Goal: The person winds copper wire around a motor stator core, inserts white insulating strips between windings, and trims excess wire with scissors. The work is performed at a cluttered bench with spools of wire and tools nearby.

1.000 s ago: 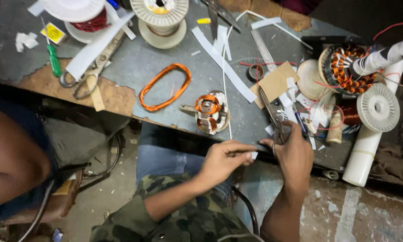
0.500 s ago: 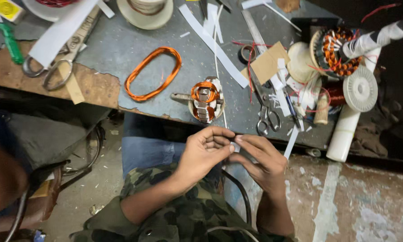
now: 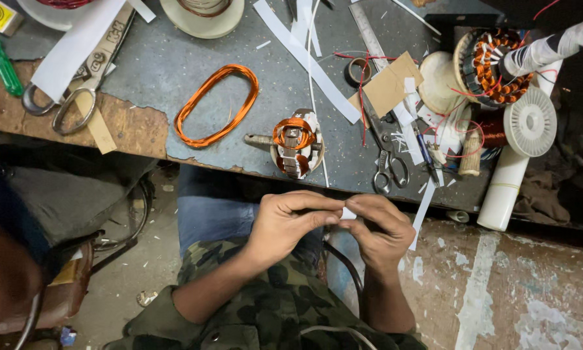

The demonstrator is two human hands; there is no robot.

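White paper slip point(image 3: 348, 213) sits low centre, pinched between my left hand point(image 3: 285, 227) and right hand point(image 3: 382, 230), both grips clenched; it could tear if I tug unevenly.

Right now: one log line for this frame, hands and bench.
left hand: pinching small white paper piece | right hand: pinching same piece | position: below bench edge | bench: orange wire coil, wound stator, scissors untouched

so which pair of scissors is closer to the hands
The small scissors at the bench edge, just above the right hand; the big scissors lie far left.
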